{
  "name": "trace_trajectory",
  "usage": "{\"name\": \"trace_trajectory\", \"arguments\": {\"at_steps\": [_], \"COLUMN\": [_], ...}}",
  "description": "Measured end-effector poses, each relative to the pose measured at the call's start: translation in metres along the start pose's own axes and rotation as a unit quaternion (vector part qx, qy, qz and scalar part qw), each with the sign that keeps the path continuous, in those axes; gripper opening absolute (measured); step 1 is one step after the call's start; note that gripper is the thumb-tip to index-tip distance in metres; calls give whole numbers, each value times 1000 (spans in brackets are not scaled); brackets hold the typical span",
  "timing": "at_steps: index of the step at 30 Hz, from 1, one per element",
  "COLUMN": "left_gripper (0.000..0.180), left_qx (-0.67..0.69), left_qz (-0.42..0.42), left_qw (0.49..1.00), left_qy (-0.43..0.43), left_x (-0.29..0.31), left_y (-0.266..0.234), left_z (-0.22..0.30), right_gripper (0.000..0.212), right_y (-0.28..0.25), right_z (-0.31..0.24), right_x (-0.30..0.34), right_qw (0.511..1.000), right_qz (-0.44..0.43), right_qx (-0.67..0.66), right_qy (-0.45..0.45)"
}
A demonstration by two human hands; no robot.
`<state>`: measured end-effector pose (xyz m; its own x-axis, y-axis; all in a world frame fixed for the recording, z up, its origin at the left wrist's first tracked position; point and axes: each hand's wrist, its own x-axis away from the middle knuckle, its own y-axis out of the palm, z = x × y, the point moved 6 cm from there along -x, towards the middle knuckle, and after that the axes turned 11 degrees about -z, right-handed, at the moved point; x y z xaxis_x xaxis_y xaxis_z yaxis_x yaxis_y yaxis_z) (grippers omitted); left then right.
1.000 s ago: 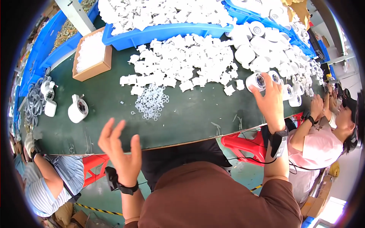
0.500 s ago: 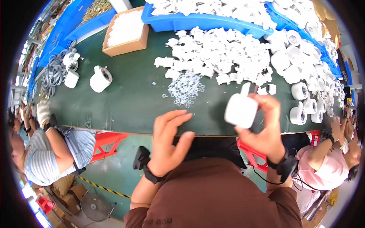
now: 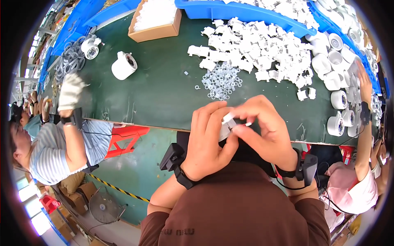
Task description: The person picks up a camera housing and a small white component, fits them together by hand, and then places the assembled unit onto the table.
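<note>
In front of my body, at the table's near edge, my left hand (image 3: 209,141) is closed around a white plastic housing (image 3: 224,130), mostly hidden by the fingers. My right hand (image 3: 269,133) meets it from the other side, thumb and forefinger pinched by the housing's narrow neck. A small white plastic piece (image 3: 248,124) shows between those right fingers; its full shape is hidden. Just beyond both hands lies a heap of small translucent rings (image 3: 221,82). Behind the rings spreads a pile of white plastic brackets (image 3: 254,51).
White round housings (image 3: 338,99) stand at the right. A lone housing (image 3: 124,66) and grey rings (image 3: 70,59) lie left. Along the back are a cardboard box (image 3: 158,32) and a blue bin (image 3: 246,15). A co-worker's gloved hand (image 3: 71,92) is left; another's hand (image 3: 363,82) reaches in right.
The housing has passed from my right hand to my left, and both hands have come together. The view has shifted. The left co-worker's glove has moved over the table; the right co-worker's arm has reached forward.
</note>
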<state>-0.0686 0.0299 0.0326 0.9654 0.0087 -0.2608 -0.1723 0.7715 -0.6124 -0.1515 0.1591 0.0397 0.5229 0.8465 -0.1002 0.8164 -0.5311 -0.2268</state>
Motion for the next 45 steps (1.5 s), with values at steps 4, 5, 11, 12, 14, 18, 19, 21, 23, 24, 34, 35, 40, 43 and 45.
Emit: {"name": "trace_trajectory", "arguments": {"at_steps": [4,5,11,12,14,18,19,21,23,24,34,35,40,43,45], "left_gripper": [38,31,15,14,14,12,12,11,11,10,8,8,9,11,16], "left_qx": [-6,-17,42,76,84,99,101,99,82,63,39,43,51,105,251], "left_qz": [13,24,67,69,63,49,50,40,43,45,31,32,27,7,-32], "left_qw": [1000,1000,995,992,991,992,992,993,994,995,998,998,997,992,965], "left_qy": [3,-8,-67,-76,-83,-54,-53,-52,-54,-57,-38,-40,-42,-69,-71], "left_x": [0,-1,-1,-2,-2,-3,-3,-3,-2,-2,-3,-3,-1,3,2], "left_y": [4,3,1,0,2,3,3,4,2,1,0,0,-2,0,6], "left_z": [-4,-3,-13,-14,-13,-13,-14,-13,-12,-12,-10,-11,-13,-19,-22], "right_gripper": [22,17,15,14,14,12,12,13,14,14,31,31,33,29,34], "right_y": [5,6,11,12,15,17,16,14,7,3,-57,-56,-65,-52,-29], "right_z": [-3,4,11,16,22,24,23,21,20,19,36,34,45,35,37], "right_x": [-1,2,8,8,6,5,5,6,2,-1,-19,-19,-13,-8,-2], "right_qw": [997,982,992,993,992,991,991,993,996,996,881,881,935,985,979], "right_qz": [15,48,86,99,103,107,108,89,54,19,143,143,134,110,71], "right_qx": [-70,-185,-87,-68,-70,-78,-75,-69,-73,-81,451,451,305,119,-180], "right_qy": [-28,11,28,18,19,20,21,21,-3,-27,-15,-17,123,62,60]}}
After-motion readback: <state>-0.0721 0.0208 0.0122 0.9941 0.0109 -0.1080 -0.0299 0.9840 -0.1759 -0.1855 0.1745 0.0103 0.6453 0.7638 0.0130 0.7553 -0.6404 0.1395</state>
